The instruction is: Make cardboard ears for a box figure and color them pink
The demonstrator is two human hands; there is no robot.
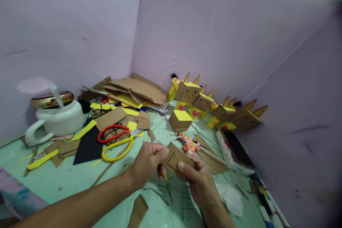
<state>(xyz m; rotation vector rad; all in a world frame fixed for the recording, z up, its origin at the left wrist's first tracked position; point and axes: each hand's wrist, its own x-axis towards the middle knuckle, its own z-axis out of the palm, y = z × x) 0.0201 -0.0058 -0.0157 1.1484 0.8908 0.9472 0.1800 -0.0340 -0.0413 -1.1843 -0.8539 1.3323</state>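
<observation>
Brown cardboard piece, folded and flat-sided, sits between both hands just above the pale green table, near the middle of its front part. Left hand has its grip closed on the piece's left end, thumb on top and fingers curled under. Right hand has its grip closed on the right end, thumb laid across the top face.

Edges: two lilac walls meet in a corner behind the clutter, and a third lilac panel closes the right side, so the table is boxed in on three sides. Bare table lies mostly in front and to the left of the hands; behind and to the right, scraps crowd in close.

Counted: one pair of scissors with one red and one yellow handle, just behind the left hand; one white kettle-like pot with a gold lid at far left; one black sheet beside the scissors; one cardboard cube with a yellow top behind the hands; one heap of cardboard sheets in the corner; a row of yellow-and-brown box figures with pointed ears along the right wall, at least four, the exact count unclear; one loose cardboard strip near the front edge
</observation>
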